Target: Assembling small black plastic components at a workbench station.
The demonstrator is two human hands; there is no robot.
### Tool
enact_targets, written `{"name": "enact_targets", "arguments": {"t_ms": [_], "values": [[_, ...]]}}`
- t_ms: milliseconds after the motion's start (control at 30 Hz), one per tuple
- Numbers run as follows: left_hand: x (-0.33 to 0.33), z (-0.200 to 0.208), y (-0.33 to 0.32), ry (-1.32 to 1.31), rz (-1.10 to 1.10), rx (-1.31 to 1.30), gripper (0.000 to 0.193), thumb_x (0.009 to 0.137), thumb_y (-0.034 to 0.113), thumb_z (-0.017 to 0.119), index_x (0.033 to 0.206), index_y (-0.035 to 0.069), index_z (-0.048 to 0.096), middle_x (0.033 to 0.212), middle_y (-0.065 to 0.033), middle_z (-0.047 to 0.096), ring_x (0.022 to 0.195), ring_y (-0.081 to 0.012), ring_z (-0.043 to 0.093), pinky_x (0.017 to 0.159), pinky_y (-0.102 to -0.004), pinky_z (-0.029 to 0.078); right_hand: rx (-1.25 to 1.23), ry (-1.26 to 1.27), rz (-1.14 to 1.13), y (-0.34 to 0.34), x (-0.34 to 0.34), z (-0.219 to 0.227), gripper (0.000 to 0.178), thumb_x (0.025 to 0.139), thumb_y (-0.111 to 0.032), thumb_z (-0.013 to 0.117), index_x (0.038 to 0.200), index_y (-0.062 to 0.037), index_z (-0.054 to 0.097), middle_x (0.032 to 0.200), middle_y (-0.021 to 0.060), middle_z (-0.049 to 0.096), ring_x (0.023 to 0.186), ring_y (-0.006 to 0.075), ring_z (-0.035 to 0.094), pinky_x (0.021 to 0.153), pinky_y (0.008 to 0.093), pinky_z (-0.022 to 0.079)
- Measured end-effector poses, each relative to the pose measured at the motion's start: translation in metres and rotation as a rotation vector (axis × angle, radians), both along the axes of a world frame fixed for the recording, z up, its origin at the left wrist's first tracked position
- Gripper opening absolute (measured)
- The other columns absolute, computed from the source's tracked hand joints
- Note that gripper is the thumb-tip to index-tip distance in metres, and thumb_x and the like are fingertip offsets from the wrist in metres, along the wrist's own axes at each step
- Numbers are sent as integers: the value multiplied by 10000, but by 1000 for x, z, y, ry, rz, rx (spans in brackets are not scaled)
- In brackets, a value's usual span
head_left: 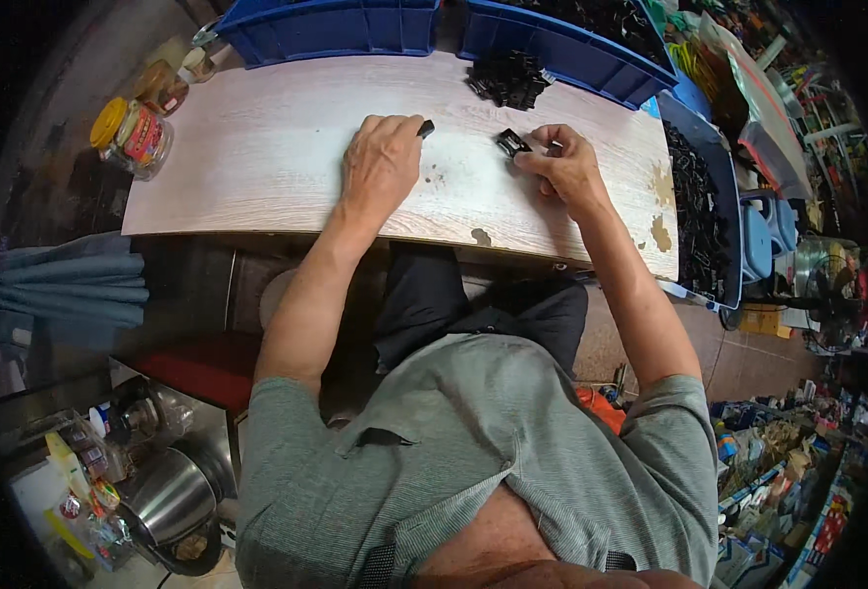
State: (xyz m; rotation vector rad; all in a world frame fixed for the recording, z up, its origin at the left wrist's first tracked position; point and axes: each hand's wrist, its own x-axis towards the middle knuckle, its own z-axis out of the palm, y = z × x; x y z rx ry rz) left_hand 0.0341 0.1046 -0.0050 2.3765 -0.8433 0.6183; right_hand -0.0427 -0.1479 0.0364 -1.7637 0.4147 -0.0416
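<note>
My left hand (385, 157) is closed over the middle of the pale wood-grain table (257, 137), knuckles up. A small black plastic piece (426, 129) sticks out from its fingertips; the rest of it is hidden. To the right, my right hand (563, 165) pinches a small black rectangular plastic part (512, 143) between thumb and fingers, just above the tabletop. Beyond both hands lies a loose pile of similar black parts (508, 80), near the table's far edge.
Two blue bins, one at the far left (331, 39) and one at the far right (571, 59), line the back edge. Another blue bin full of black parts (699, 196) stands off the right edge. A yellow-lidded jar (134, 137) is at the left end.
</note>
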Motion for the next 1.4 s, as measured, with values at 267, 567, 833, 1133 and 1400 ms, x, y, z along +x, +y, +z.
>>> {"name": "enact_targets", "arguments": {"t_ms": [267, 567, 833, 1133, 1400], "values": [[-10, 10, -24, 79, -96, -232, 258, 897, 60, 645, 1144, 9, 699, 1039, -171, 723, 924, -351, 695, 814, -404, 561, -130, 145, 48, 0, 6, -5, 322, 779, -55, 818, 1065, -17, 674, 634, 13, 601, 438, 79, 462, 395, 247, 332], [-1, 17, -69, 157, -455, -51, 216, 907, 8, 632, 1101, 31, 725, 1059, -139, 727, 930, -317, 719, 813, -381, 597, -173, 86, 74, -5, 3, -11, 279, 750, -114, 835, 979, -53, 688, 625, 22, 602, 466, 107, 522, 420, 287, 401], [17, 11, -64, 186, -643, -80, 251, 904, 35, 662, 1144, 64, 729, 1120, -111, 736, 982, -303, 715, 867, -391, 588, -189, 118, 95, -1, -1, -1, 251, 766, -76, 823, 966, -52, 674, 652, 20, 598, 452, 92, 479, 416, 259, 333], [8, 4, -64, 122, -656, 44, 310, 917, 68, 664, 1225, 84, 691, 1149, -91, 724, 1085, -308, 664, 961, -418, 531, -176, 73, 122, -6, -2, -7, 269, 770, -83, 804, 1005, -42, 678, 651, 20, 595, 453, 92, 477, 421, 261, 348], [-18, 19, -61, 71, -523, 133, 405, 923, 150, 665, 1317, 66, 624, 1292, -152, 641, 1239, -385, 564, 1050, -476, 449, -202, 61, 175, -10, 4, -12, 354, 746, -131, 822, 1067, -38, 705, 656, 48, 617, 482, 126, 542, 436, 289, 424]]}}
